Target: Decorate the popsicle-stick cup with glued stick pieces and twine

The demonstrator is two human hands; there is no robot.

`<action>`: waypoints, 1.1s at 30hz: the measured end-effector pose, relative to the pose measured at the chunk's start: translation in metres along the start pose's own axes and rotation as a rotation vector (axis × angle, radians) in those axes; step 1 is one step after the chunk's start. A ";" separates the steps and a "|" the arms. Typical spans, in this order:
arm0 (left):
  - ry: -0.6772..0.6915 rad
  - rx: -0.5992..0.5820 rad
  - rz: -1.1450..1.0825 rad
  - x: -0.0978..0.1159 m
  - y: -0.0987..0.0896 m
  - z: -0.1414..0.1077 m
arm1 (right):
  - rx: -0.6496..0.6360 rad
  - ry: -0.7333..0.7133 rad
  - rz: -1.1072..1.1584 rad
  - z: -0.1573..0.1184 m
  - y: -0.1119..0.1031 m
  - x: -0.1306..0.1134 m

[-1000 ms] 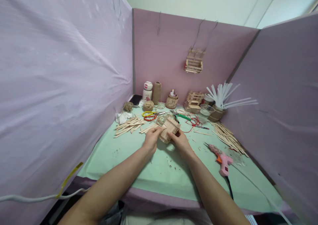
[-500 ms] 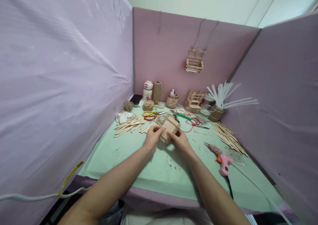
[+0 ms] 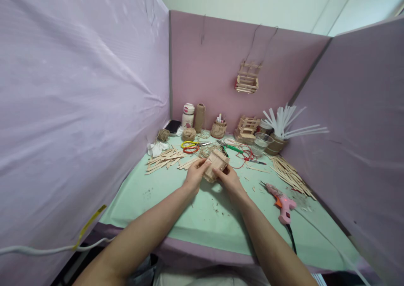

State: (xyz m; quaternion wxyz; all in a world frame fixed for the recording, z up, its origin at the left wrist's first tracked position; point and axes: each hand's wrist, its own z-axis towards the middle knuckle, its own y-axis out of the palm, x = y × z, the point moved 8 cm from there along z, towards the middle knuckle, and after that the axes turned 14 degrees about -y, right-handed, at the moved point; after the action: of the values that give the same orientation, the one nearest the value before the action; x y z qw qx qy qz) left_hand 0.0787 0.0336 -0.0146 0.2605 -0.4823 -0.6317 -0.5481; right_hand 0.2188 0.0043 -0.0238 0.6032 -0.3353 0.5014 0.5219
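Note:
Between my two hands is a small wooden stick panel (image 3: pixel 216 163) with scalloped edges, held tilted above the green table cover. My left hand (image 3: pixel 195 177) pinches its left side, thumb on the face. On the lower right side, my right hand (image 3: pixel 230 181) grips it with the thumb on top; the fingers behind are partly hidden. Just beyond the panel lie a loose coil of twine (image 3: pixel 208 150), yellow-handled scissors (image 3: pixel 189 144) and green-handled pliers (image 3: pixel 234 148). To the right of my right hand, a pink glue gun (image 3: pixel 284 204) rests on its side.
Flat wooden sticks lie in piles at the left (image 3: pixel 164 160) and right (image 3: pixel 292 176). Along the back stand a white bottle (image 3: pixel 187 118), a pen holder (image 3: pixel 219 128), a wooden stick chair (image 3: pixel 247 129) and a pot of white glue sticks (image 3: pixel 277 143). A plastic cup (image 3: pixel 262 142) stands near the pot.

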 end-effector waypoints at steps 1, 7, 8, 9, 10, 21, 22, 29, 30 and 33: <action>0.006 0.000 0.000 -0.001 0.000 0.000 | -0.001 0.000 0.000 0.000 0.000 0.000; 0.019 -0.009 0.009 -0.005 0.001 0.002 | 0.011 -0.014 -0.010 0.000 -0.001 -0.001; 0.023 -0.008 0.011 -0.005 0.000 0.002 | 0.013 -0.017 -0.010 0.000 -0.001 -0.001; 0.027 -0.006 0.012 -0.004 0.000 0.002 | 0.012 -0.018 -0.008 0.000 -0.001 -0.001; 0.030 -0.003 0.014 -0.004 0.000 0.002 | 0.010 -0.018 -0.006 0.000 -0.001 0.000; 0.061 0.001 0.017 -0.001 0.000 0.000 | -0.014 -0.045 -0.051 -0.002 -0.001 -0.003; 0.071 0.001 0.022 -0.001 0.000 0.001 | -0.016 -0.047 -0.053 -0.001 -0.001 -0.002; 0.136 0.015 0.093 -0.001 0.000 0.001 | -0.021 -0.060 -0.066 -0.001 0.000 -0.002; 0.150 0.020 0.103 -0.001 0.000 0.000 | -0.023 -0.062 -0.075 -0.001 0.000 -0.003; 0.179 0.042 0.133 0.000 -0.001 -0.001 | -0.026 -0.066 -0.102 -0.002 0.000 -0.005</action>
State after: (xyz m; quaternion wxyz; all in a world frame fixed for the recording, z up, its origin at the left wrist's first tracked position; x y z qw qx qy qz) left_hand 0.0780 0.0327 -0.0145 0.3617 -0.4667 -0.5841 -0.5569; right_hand 0.2184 0.0009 -0.0194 0.6408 -0.3509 0.4567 0.5076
